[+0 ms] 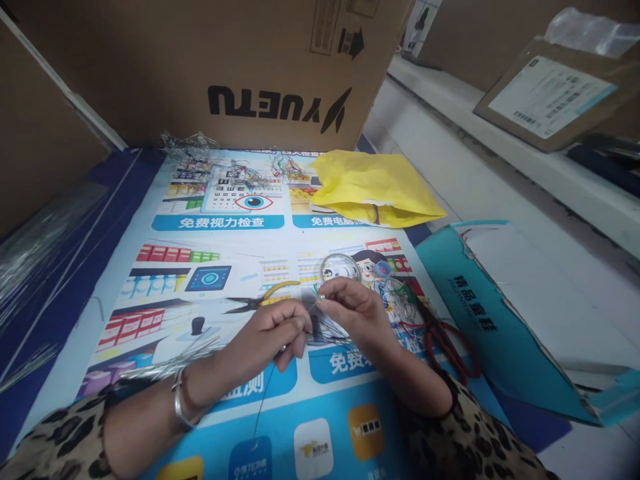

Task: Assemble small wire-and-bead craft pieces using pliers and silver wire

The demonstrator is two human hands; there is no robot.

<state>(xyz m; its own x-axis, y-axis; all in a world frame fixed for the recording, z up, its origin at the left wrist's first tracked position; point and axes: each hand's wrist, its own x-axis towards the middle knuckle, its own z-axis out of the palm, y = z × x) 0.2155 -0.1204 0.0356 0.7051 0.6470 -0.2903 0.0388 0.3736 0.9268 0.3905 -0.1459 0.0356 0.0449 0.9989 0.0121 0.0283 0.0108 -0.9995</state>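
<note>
Left hand (277, 330): grip pinched shut on a thin wire (264, 400), which trails down toward the person.
Right hand (355, 312): grip narrow, fingertips nipping the same wire's upper end — whether a bead sits there is too small to tell.
Round clear tub (341, 267): on the desk (150, 313) just beyond both hands; contents blurred.
Yellow bag (375, 188): lying flat farther back — contents hidden.
Pliers (260, 300): 1 pair, left of the tub.

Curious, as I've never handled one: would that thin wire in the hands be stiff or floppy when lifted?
Probably bendable yet springy: the wire runs in a gentle curve from the left hand. Likely very light, being hair-thin, and easily kinked.
</note>
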